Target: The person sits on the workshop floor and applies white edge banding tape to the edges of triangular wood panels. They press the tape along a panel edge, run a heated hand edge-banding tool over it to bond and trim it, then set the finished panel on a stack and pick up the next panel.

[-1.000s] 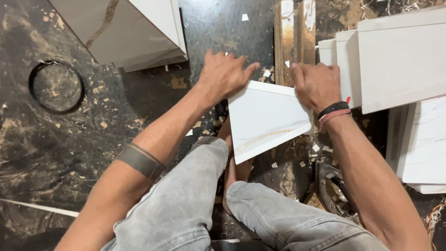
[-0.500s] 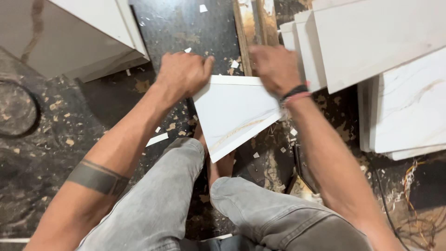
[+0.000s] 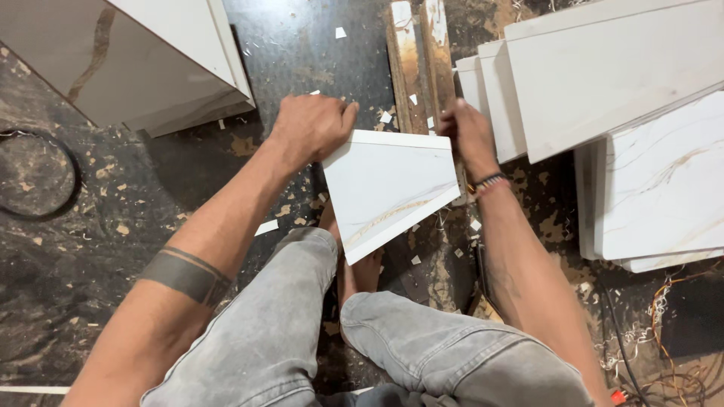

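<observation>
A white laminated board piece (image 3: 388,188) with a faint tan vein and angled edges is held up over my knees. My left hand (image 3: 311,126) grips its upper left corner. My right hand (image 3: 469,137), with bands on the wrist, grips its upper right edge. The board's lower point hangs between my grey-trousered legs (image 3: 302,316). A foot shows just beneath it.
Stacked white boards (image 3: 626,83) lie at the right, more veined panels (image 3: 664,188) below them. Two brown wooden strips (image 3: 418,53) lie beyond the piece. A white cabinet block (image 3: 151,60) stands top left. A dark cable loop (image 3: 45,173) and wires (image 3: 664,347) lie on the littered dark floor.
The view has shifted, so the boards and cabinet sit differently in frame. Both hands keep hold of the white piece, which stays over my legs.
</observation>
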